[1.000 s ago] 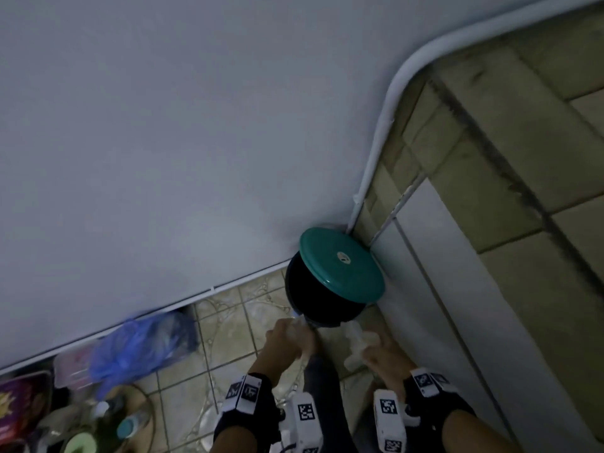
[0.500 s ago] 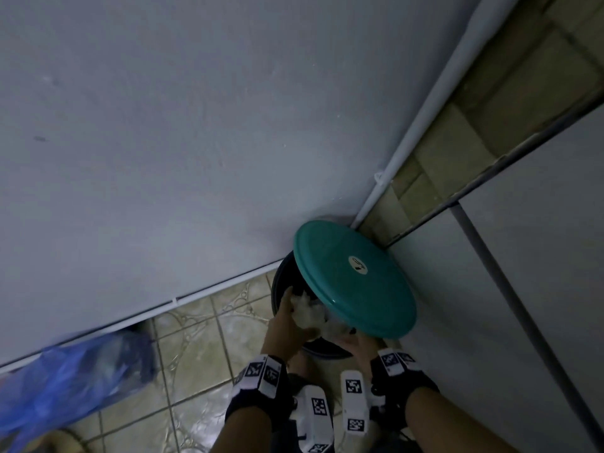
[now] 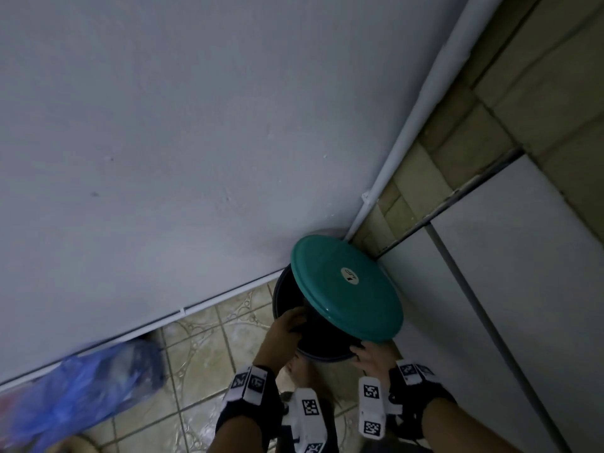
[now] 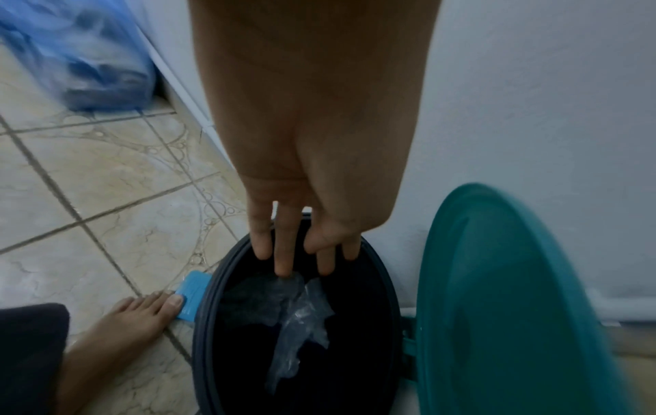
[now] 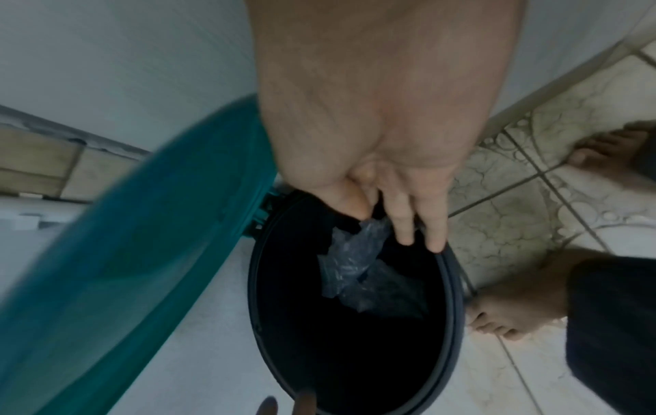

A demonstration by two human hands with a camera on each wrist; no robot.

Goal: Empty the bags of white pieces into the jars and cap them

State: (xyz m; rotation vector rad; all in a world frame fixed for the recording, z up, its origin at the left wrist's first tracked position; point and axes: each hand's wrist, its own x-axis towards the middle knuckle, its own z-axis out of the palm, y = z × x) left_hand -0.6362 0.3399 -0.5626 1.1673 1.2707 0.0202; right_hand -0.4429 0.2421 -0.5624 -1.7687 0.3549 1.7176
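Observation:
No jars or white pieces are in view. A dark bin (image 3: pixel 277 299) stands in the corner with its teal lid (image 3: pixel 346 286) tilted up. My left hand (image 3: pixel 287 325) hangs over the near-left rim, fingers straight down (image 4: pixel 305 261). A crumpled clear bag (image 4: pixel 302 311) lies in the bin just under them. My right hand (image 3: pixel 369 354) is over the near-right rim with its fingers (image 5: pixel 401 224) extended. A clear bag (image 5: pixel 351 264) lies just below them inside the bin (image 5: pixel 454 294). Neither hand grips anything.
My bare foot (image 4: pixel 135 317) presses the bin's blue pedal (image 4: pixel 191 297). A blue plastic bag (image 3: pixel 75 397) lies on the tiled floor by the wall at left. A white cabinet (image 3: pixel 490 322) flanks the bin on the right, and a white pipe (image 3: pixel 408 125) runs up the corner.
Both hands carried crumpled clear bags up to the bin and let them go; the bags now lie inside it. The lid has tipped further open.

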